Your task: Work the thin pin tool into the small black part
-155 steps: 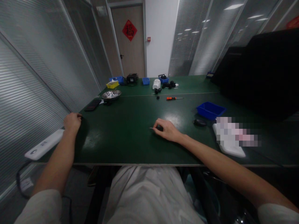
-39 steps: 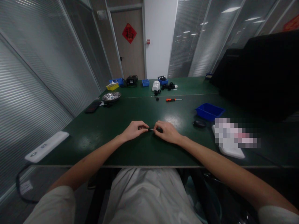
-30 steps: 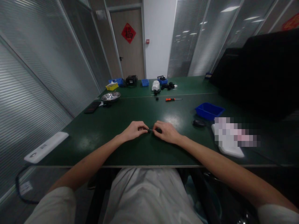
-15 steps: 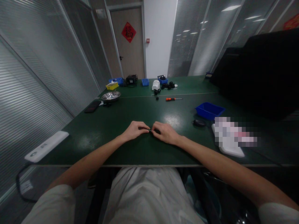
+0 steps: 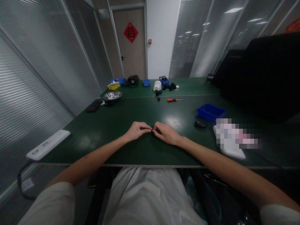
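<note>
Just above the green table (image 5: 131,153), my left hand (image 5: 137,131) and my right hand (image 5: 165,132) meet fingertip to fingertip in front of my body. Between them is a tiny dark piece (image 5: 152,130), too small and too covered by the fingers to name. My left thumb and forefinger pinch it from the left. The right thumb and forefinger close on it from the right. Farther off on the table lie an orange-handled screwdriver (image 5: 172,100) and a small black part (image 5: 158,99).
A blue tray (image 5: 211,113), a black mouse (image 5: 200,124) and a white device (image 5: 232,152) are on the right. On the left are a metal bowl (image 5: 112,97), a phone (image 5: 94,106) and a white power strip (image 5: 49,145). A white part (image 5: 157,86) and small bins stand farther back.
The view has shifted very slightly. My hands keep their pinch together in nearly the same place, with the left fingertips now a little closer to the right ones.
</note>
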Demonstrator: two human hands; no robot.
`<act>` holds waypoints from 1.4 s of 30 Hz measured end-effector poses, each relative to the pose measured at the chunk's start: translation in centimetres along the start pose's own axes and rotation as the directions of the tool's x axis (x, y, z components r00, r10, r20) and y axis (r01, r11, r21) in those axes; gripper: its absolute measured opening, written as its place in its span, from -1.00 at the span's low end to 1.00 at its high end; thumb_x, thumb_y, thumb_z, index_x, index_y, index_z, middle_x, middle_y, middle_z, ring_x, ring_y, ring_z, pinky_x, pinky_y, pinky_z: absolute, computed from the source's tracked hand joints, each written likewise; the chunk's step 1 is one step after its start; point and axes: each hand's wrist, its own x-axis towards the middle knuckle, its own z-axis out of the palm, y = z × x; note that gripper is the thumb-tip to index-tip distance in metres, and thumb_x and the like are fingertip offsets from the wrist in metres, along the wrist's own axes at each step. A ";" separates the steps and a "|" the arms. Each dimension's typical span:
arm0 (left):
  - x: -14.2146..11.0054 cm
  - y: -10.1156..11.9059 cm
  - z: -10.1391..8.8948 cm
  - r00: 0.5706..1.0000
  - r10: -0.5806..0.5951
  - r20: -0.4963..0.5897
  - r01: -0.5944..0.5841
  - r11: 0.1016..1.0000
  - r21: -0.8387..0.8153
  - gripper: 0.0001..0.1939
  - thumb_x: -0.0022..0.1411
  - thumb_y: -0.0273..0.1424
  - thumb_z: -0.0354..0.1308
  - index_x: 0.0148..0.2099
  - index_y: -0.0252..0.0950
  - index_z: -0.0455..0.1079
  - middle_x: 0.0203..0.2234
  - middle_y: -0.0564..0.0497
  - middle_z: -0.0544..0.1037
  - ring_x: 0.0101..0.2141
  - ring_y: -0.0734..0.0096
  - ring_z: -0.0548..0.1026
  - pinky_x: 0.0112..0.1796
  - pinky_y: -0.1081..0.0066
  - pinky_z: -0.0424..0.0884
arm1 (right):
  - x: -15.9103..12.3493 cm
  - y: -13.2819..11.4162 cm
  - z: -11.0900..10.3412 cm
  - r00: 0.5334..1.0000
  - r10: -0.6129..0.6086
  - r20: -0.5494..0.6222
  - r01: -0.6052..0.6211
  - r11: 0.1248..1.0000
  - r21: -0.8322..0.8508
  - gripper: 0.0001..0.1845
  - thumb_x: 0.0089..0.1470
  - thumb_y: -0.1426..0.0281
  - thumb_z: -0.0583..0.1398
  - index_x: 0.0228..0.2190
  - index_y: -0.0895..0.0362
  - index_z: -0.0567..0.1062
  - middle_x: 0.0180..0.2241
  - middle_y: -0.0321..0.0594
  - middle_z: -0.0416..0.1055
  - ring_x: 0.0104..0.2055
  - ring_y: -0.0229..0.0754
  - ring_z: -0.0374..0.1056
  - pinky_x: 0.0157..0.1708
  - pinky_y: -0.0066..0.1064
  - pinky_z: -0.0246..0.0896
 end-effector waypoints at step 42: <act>0.2 1.0 -1.2 0.971 0.168 0.168 -0.215 0.922 0.321 -0.81 0.38 -0.30 0.22 -0.04 -0.22 0.58 -0.08 -0.09 0.58 0.00 0.19 0.45 0.09 0.21 0.27 | -0.1 -0.3 -0.6 0.999 0.022 -0.049 -0.020 0.999 0.035 -0.93 0.25 0.35 0.22 -0.24 0.08 0.48 -0.24 -0.26 0.47 -0.31 -0.23 0.35 -0.32 -0.42 0.09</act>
